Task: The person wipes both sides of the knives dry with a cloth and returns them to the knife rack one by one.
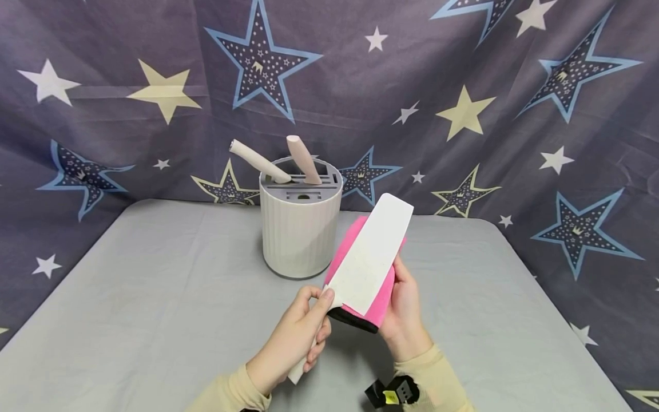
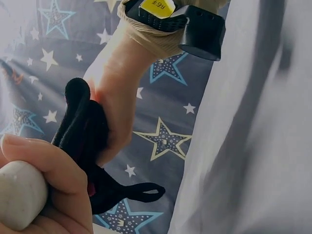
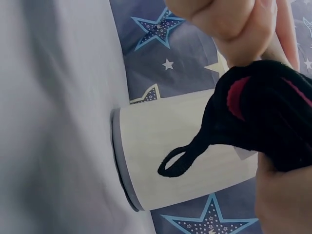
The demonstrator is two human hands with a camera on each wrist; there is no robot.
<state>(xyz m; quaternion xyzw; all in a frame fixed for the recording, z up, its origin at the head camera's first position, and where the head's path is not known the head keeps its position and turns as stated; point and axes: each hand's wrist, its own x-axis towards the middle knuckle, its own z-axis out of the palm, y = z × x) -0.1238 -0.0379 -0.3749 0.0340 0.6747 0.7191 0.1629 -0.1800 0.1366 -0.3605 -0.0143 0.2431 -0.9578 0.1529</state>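
Observation:
My left hand [image 1: 298,332] grips the pale handle of a white-bladed cleaver [image 1: 374,252], its thumb at the base of the blade. The blade points up and away, lying over a pink cloth [image 1: 351,236] with a black edge. From the right side, my right hand [image 1: 404,306] holds the cloth against the underside of the blade; most of its fingers are hidden behind the cloth. In the left wrist view, the handle's end [image 2: 22,195] shows within the curled fingers. A black hanging loop [image 3: 178,161] dangles from the cloth in the right wrist view.
Behind the hands stands a white ribbed knife block [image 1: 298,237] with a grey slotted top. Two knives stand in it, one with a cream handle [image 1: 257,160] and one with a pinkish handle [image 1: 304,159]. A star-patterned curtain [image 1: 340,68] hangs behind the grey-covered table [image 1: 170,297].

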